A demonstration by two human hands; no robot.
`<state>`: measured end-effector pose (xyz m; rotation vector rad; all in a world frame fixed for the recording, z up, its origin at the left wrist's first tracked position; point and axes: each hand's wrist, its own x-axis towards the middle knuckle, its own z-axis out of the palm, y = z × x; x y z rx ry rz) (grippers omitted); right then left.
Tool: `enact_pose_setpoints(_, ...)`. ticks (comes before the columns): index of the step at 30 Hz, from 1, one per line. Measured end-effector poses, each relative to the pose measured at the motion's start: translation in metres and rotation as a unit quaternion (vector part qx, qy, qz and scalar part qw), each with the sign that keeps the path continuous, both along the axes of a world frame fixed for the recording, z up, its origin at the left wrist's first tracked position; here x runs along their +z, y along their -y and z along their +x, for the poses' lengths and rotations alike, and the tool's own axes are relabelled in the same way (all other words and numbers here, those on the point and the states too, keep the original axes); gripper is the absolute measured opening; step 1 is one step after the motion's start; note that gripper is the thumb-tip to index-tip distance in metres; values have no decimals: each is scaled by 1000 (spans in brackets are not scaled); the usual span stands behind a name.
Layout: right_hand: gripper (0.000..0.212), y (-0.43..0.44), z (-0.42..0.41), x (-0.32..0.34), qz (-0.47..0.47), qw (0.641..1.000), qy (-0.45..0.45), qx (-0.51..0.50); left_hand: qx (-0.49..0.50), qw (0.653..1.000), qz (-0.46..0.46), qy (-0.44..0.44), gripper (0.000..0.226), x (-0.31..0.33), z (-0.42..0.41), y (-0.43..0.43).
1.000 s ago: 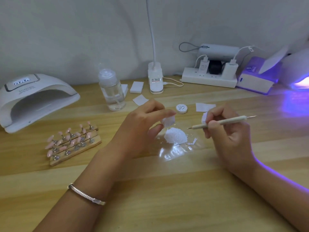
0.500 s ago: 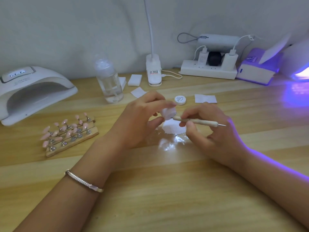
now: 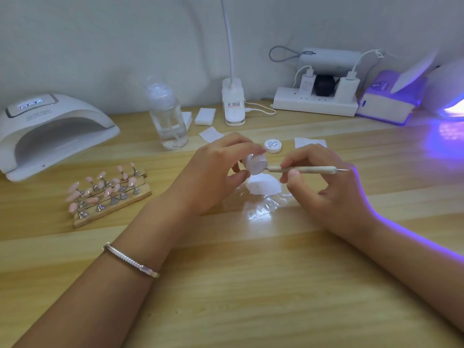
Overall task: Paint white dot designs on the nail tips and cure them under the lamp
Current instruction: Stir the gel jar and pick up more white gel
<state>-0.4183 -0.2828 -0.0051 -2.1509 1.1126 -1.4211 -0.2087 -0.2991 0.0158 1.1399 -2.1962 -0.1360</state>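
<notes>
Pot, small and white, sat pinched in left hand, right hand gripped dotting tool with tip at pot; nail tips stood well left of left hand.

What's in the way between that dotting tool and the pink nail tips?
The left hand, holding a small white jar, lies between the dotting tool in the right hand and the nail tips on their wooden stand. Nothing else visible lies between them.

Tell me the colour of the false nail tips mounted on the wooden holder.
The false nail tips are pale pink, seen best in the head view.
</notes>
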Motion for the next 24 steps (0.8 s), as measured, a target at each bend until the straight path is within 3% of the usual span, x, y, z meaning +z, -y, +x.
enact_pose_setpoints(6,19,1,0,-1,-14,1000,-3,9,-8,999,-4,48,44,5,2,1)
enact_pose_setpoints(13,16,1,0,-1,-22,1000,-11,9,-42,984,-99,141,40,5,1,0)
enact_pose_setpoints(24,18,-1,2,-1,-46,999,-28,6,-43,979,-148,133,40,0,-1,1)
